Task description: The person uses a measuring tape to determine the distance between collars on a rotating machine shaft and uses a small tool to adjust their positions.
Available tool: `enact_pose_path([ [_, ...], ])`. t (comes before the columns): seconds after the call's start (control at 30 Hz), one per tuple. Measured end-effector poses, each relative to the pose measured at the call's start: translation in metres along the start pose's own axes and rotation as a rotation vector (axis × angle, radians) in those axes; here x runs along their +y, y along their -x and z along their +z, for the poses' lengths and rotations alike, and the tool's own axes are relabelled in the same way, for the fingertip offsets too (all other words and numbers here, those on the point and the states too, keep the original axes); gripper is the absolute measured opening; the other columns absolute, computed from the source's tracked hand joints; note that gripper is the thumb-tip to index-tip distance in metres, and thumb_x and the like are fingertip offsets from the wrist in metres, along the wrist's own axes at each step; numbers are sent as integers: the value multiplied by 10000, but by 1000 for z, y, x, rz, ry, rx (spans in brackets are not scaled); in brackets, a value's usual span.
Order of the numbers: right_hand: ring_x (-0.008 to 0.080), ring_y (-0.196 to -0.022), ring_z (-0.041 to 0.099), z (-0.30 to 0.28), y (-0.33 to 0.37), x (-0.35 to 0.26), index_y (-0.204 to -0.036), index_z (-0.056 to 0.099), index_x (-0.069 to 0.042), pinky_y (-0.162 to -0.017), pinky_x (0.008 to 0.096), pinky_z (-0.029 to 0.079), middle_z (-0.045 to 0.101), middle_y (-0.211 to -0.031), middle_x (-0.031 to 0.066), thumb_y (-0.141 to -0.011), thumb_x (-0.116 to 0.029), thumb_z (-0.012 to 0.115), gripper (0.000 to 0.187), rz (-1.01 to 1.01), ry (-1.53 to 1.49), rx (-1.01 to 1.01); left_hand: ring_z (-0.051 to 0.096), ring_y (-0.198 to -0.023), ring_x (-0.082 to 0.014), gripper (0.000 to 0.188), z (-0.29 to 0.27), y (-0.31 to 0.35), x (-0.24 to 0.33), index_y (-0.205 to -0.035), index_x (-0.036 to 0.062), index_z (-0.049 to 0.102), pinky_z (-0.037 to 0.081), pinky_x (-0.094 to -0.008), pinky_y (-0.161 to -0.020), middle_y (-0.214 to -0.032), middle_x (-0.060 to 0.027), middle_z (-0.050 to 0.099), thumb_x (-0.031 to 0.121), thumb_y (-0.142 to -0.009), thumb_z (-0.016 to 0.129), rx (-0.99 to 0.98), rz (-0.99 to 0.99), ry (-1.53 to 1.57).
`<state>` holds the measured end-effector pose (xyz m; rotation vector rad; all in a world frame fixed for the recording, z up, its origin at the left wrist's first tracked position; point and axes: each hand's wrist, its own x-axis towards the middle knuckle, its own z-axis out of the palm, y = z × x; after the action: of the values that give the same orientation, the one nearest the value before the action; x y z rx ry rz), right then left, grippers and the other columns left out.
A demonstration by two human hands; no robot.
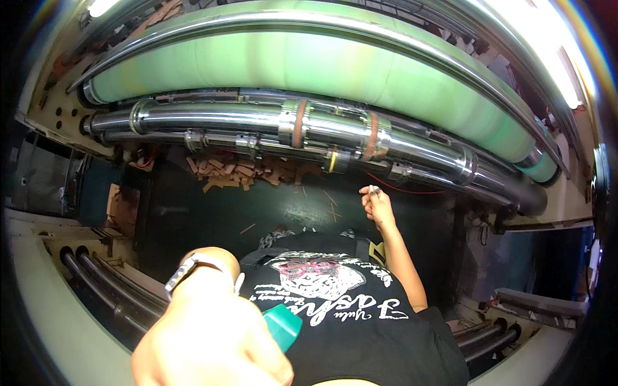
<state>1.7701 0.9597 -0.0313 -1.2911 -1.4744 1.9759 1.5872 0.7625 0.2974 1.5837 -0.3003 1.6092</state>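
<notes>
White script lettering [367, 310] crosses the black shirt [399, 350].

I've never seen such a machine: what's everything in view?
Large roller: one, pale green, across top
Metal shafts: several, silver, below roller
Lamps: two, white, upper corners
Scraps: many, tan, below shafts
Floor: one, dark green, middle
Bars: several, black, lower left and right
Shirt: one, black, printed, lower middle
Watch: one, silver, lower left
Unidentified object: one, teal, lower middle
Slender item: one, whitish, right of centre
Left hand: one, bare, lower left
Right hand: one, bare, holding slender item
</notes>
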Motion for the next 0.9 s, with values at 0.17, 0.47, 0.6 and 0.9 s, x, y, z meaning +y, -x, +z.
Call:
enact_pose_path([
  [0.17, 19, -404, 309, 10, 0, 11, -936, 533, -62, -350, 184, 249, 462, -612, -27, -929, -389, 388, 358, 0, 34, -48, 505, -460, -255, 88, 1, 9, 13, -771, -38, 521, 425, -340, -419, -638, -167, 494, 42, -786, 490, -32, 8, 1],
  [0.47, 24, -430, 336, 15, 1, 7, -927, 549, -72, -359, 185, 264, 463, -617, -34, -926, -369, 404, 330, 8, 68, 3, 414, -438, -144, 301, 11, 6, 33, -1008, 174, 632, 333, -213, -389, -728, -101, 523, 19, -751, 613, 178, -29, -279],
  [0.6, 26, -440, 339, 18, -9, 8, -921, 544, -69, -356, 190, 260, 461, -631, -31, -924, -363, 418, 320, 14, -10, 0, 408, -431, -141, 284, -2, 3, 20, -986, 158, 674, 310, -207, -391, -740, -101, 532, 34, -733, 639, 127, 218, -318],
  [0.9, 43, -429, 336, -4, -36, 31, -901, 431, -101, -343, 187, 257, 442, -669, -7, -915, -227, 452, 129, -14, 35, 328, 472, -502, -81, 252, -64, 57, 24, -1024, -62, 540, 400, -208, -486, -664, -71, 529, -35, -814, 403, 792, -679, -443],
])
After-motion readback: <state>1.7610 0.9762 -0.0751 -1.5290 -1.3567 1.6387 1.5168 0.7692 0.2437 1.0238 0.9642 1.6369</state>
